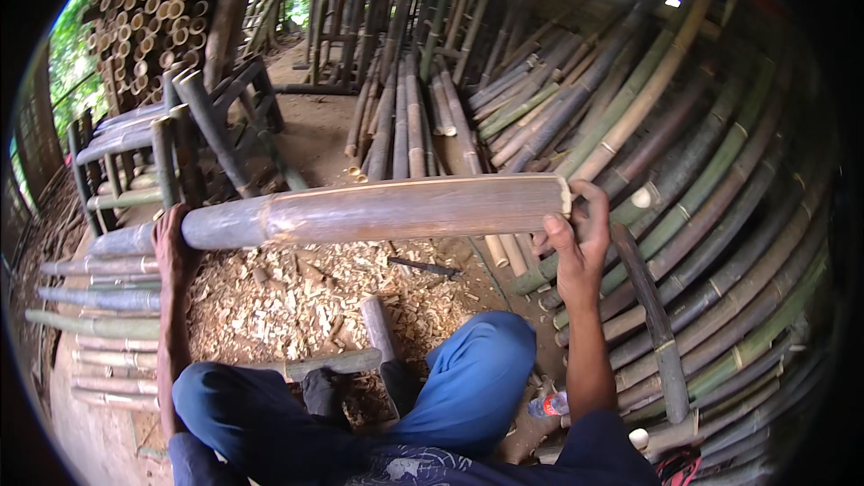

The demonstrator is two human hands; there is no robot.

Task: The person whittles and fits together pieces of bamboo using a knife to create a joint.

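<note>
A thick grey-brown bamboo pole (387, 209) lies level across the view, held up above my knees. Its right part has a paler, brownish face with a light edge along the top. My left hand (171, 238) is wrapped around it toward the left end, fingers partly hidden behind it. At the right end, my right hand (580, 229) grips the cut rim between thumb and fingers. Below the pole, pale wood shavings (297, 301) cover the ground, with a long, dark, narrow tool (423, 266) lying on them; its kind is unclear.
Bamboo poles (720, 207) are stacked along my right, and more lie at left (112, 326). A bamboo frame (207, 126) stands far left. Short bamboo pieces (380, 328) lie by my feet. A plastic bottle (547, 405) rests beside my right knee.
</note>
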